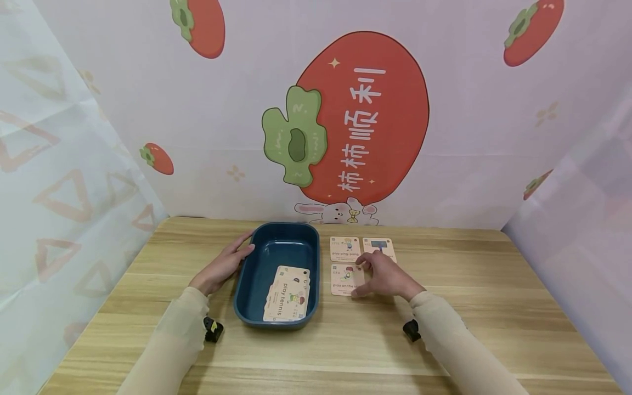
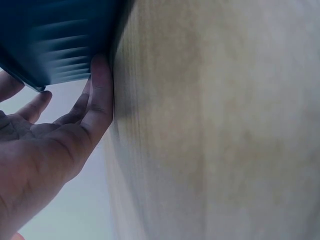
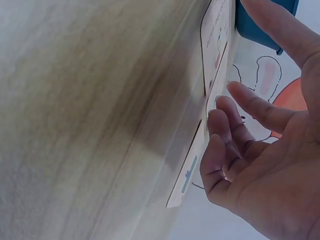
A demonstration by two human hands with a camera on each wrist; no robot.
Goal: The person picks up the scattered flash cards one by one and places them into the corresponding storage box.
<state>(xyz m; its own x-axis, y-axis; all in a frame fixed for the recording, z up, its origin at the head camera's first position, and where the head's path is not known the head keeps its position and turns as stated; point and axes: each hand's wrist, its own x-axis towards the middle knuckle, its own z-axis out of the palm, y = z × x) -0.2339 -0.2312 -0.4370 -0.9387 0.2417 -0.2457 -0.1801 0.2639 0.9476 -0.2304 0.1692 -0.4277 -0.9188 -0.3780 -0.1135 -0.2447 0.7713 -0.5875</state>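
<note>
My left hand (image 1: 225,267) holds the left side of a deep blue tray (image 1: 239,293), its thumb on the rim and other fingers against the outer wall (image 2: 60,45). Inside the tray lies a small pile of picture cards, with a "play tennis" card (image 1: 286,296) on top. Over the cards on the table is my right hand (image 1: 387,278), thumb and forefinger spread at the right edge of a card reading "play on the s..." (image 1: 343,274). That card lies flat, its text partly hidden. In the right wrist view, the other fingers (image 3: 215,150) are curled loosely above the cards.
Behind that card lie a "play ping-pong" card (image 1: 344,247) and a card with a blue picture (image 1: 387,245), partly covered by the right hand. The wooden table (image 1: 345,356) ends at a printed cloth backdrop (image 1: 459,164), with cloth at both sides too.
</note>
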